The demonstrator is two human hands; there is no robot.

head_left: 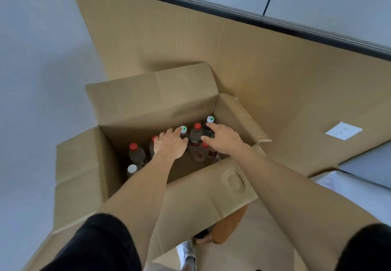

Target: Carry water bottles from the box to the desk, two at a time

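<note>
Two black sleeves (pixel 99 243) filled the bottom of the view, bare forearms running from them down into an open cardboard box (pixel 203 194) on the floor. The box's near flap (pixel 211 186) hung outward toward the person, a left flap (pixel 74 177) lay spread out flat, and the far flap (pixel 152 91) stood up against a tan wall (pixel 275 80).

Inside, at the left, a red-capped bottle (pixel 135 153) and a white-capped bottle (pixel 131 170) stood upright near the left wall, with bare box floor open between them and the near wall. The left hand (pixel 169 144) was over the middle of the box, its fingers (pixel 172 132) loosely spread and reaching onto a white-and-green-capped bottle (pixel 183 130); whether they gripped it could not be told. Just right of it stood a bottle with a red cap (pixel 197 132). The right hand (pixel 224 139) hovered near the right wall, fingers apart, a fingertip touching the neck of a second white-and-green-capped bottle (pixel 210 120) in the far right corner. Farther right, a white wall socket (pixel 343 130) sat on the tan wall, well clear of the box.
</note>
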